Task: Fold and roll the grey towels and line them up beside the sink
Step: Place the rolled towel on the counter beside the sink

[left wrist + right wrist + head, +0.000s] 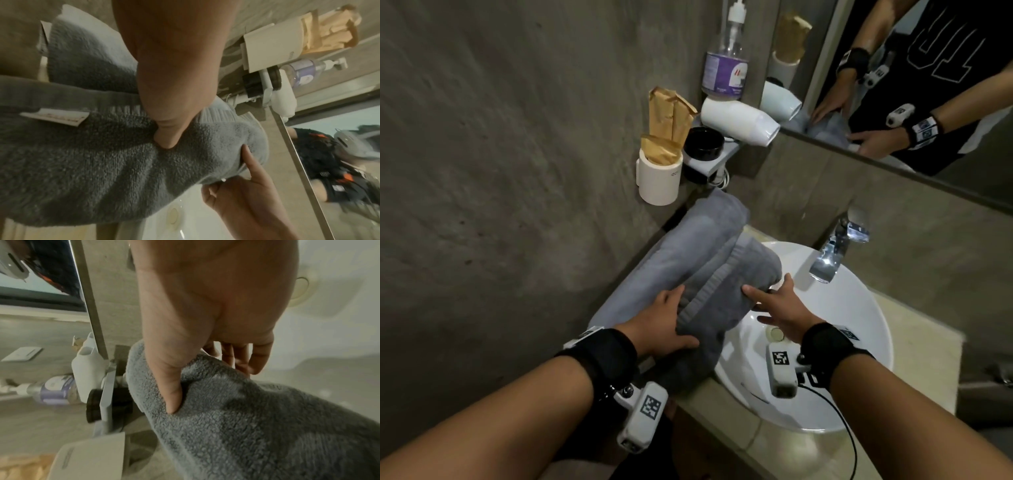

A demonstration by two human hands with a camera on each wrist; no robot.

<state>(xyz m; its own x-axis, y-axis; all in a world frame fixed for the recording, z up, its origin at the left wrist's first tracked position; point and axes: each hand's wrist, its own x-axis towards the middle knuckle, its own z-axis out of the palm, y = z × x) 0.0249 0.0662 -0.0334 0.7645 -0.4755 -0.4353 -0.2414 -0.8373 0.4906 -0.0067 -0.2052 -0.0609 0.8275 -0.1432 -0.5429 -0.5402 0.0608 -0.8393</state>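
Two grey towel rolls lie left of the white sink (842,349). The far roll (674,246) rests against the wall. The near roll (726,294) lies beside it, its right side hanging over the sink's rim. My left hand (664,320) grips the roll's near end, fingers on its left side and thumb pressed into the pile (166,139). My right hand (777,308) holds its right side, thumb (172,399) on top and fingers underneath. The left wrist view shows a white label (55,117) on the near roll (98,170).
A chrome tap (832,253) stands behind the basin. On the wall above the towels are a white cup of brown paper packets (659,181), a black jar (703,144), a white hair dryer (739,120) and a soap pump bottle (724,68). A mirror (928,51) is at the right.
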